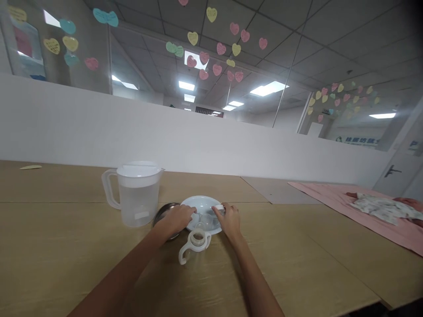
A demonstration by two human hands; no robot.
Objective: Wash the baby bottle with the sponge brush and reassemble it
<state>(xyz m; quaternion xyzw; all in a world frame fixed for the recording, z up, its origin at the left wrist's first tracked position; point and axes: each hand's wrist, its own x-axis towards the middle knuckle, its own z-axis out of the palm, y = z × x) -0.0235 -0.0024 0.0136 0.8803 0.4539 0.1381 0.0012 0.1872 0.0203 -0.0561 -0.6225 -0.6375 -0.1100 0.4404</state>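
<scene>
I have both hands at the white basin, which stands near the middle of the table, and some clear items lie inside it, too blurred for me to name. My right hand is at the right side of the basin, the thumb and the fingers closed around a small white piece. My left hand reaches over the left rim with bent fingers, and I cannot tell how far they are open or whether they grip something. Just in front of the basin is a bottle with white handles, its mouth uncovered and turned upward. A metal bowl sits partly under my left hand, and beside it stands the clear pitcher with a white lid. The table surface is light brown and a little shiny, with thin seams, and toward the right a grey sheet lies at its back. Farther right is a pink cloth, and on it a pale patterned fabric. Behind the table runs a low white wall, above it are glass panes with heart-shaped notes, and through them I see a tiled ceiling with bright lamps; at the far right there is a door with a dark handle
</scene>
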